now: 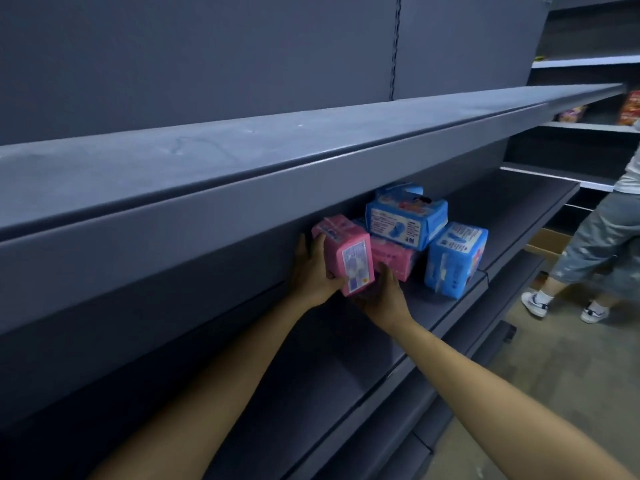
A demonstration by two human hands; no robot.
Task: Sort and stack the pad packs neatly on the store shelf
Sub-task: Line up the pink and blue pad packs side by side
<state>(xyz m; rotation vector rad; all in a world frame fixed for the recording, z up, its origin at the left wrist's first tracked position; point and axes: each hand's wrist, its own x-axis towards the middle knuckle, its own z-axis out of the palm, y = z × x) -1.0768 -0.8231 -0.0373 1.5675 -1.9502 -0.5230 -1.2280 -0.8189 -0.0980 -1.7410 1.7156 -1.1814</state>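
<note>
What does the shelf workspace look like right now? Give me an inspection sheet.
Surface: dark grey shelf, mostly bare, under a deeper upper shelf.
Job's things: held pink pack, tilted; second pink pack lying under a blue pack; another blue pack upright at the shelf edge; one more blue pack behind, mostly hidden.
Clutter: nothing seen.
Hands: left hand and right hand both grip the held pink pack.
Cables: nothing seen.
Surroundings: another person in the aisle; cardboard box on the floor.
</note>
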